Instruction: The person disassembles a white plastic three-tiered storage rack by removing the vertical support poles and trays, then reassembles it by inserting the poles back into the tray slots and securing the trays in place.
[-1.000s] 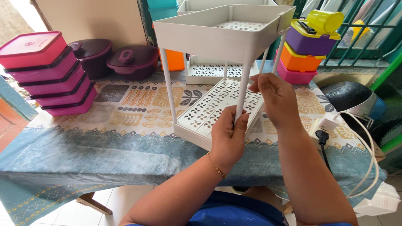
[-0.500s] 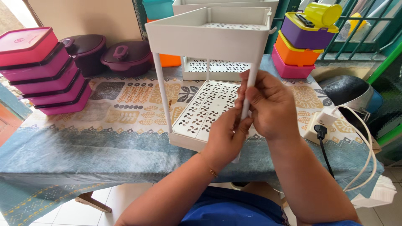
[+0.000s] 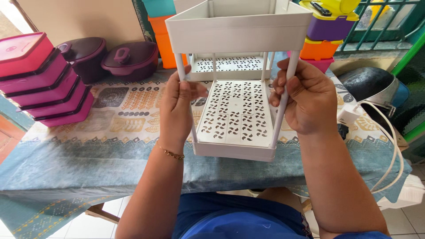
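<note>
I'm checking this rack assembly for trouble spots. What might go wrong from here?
The white two-tier rack sits at the table's front edge, held only by thin front posts: left hand on one, right hand on the other. A post may pop out, or the rack may tip off the edge.

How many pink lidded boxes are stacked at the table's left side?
4 show clearly: top box, second, third, bottom, one on another. A fifth may sit between them; the layers are hard to separate.

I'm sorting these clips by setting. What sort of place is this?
Probably a home porch or small selling spot: a cloth-covered table with stacked pink containers, purple lidded pots, and a green railing behind.
</note>
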